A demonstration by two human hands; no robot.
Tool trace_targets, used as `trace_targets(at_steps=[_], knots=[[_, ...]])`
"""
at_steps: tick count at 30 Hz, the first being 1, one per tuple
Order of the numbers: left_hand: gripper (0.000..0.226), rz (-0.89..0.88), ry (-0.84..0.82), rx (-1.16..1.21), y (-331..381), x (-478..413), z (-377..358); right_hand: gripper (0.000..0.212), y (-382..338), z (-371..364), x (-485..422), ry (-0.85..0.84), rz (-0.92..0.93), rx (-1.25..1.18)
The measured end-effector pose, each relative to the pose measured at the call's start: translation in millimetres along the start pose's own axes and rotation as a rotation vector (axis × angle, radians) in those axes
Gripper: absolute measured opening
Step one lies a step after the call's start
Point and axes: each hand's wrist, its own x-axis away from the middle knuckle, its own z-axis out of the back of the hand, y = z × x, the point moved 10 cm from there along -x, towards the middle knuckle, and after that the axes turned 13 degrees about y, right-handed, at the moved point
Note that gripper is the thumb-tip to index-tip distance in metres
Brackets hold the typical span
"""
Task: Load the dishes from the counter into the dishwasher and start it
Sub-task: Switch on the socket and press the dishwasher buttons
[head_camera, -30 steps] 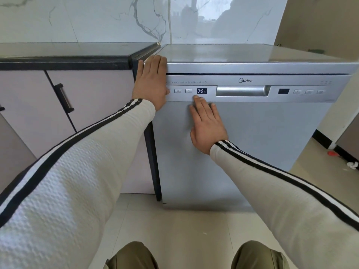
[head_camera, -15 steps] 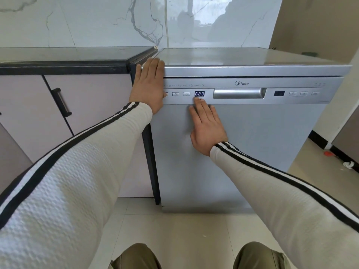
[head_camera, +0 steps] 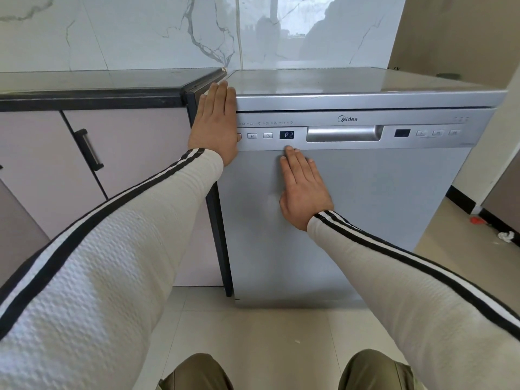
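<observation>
- The dishwasher [head_camera: 351,220], silver and marked "Midea", is seen standing on the floor [head_camera: 253,339] just beside the dark tabletop [head_camera: 92,83], with its door closed.
- The left hand [head_camera: 215,122] is laid flat over the upper left corner of the dishwasher. Its fingers are held straight and together, the fingertips reach the top edge, and the left end of the control panel [head_camera: 422,142] is covered by the palm. Nothing is gripped.
- The right hand [head_camera: 302,187] is pressed flat against the door front with its fingers straight. The lower edge of the control panel is touched by the index fingertip just below the display [head_camera: 286,135]. Nothing is held.
- "P2" is shown on the display.
- Two small buttons [head_camera: 260,135] are seen between the left hand and the display, and the recessed door handle [head_camera: 344,133] lies just to the display's right.
- A cabinet door with a dark handle [head_camera: 90,150] is seen under the tabletop.
- A small red object [head_camera: 477,220] and a crumpled white scrap [head_camera: 506,236] lie on the floor at the far right.
</observation>
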Motion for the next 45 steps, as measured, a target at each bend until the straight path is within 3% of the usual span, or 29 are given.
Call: trace_targets(at_steps=[21, 31, 35, 39, 45], knots=[[0.089, 0.008, -0.052, 0.008, 5.9, 2.4, -0.3, 0.077, 10.7, 12.7, -8.1, -0.018, -0.031, 0.012], [0.083, 0.049, -0.256, -0.003, 5.3, 0.9, 6.5, 0.074, 30.2, 32.7, -17.8, -0.256, -0.099, 0.028], [0.078, 0.084, -0.421, -0.035, 5.2, -2.6, 16.3, 0.072, 34.3, 61.4, -31.0, -0.362, -0.108, 0.026], [0.077, -0.011, -0.528, 0.032, 23.5, -15.2, 52.8, 0.071, 36.8, 108.2, -73.3, -0.423, -0.112, -0.003], [0.073, 0.058, -0.604, 0.098, 35.6, -70.3, 130.1, 0.071, 38.6, 194.4, -163.8, -0.455, -0.146, -0.014]])
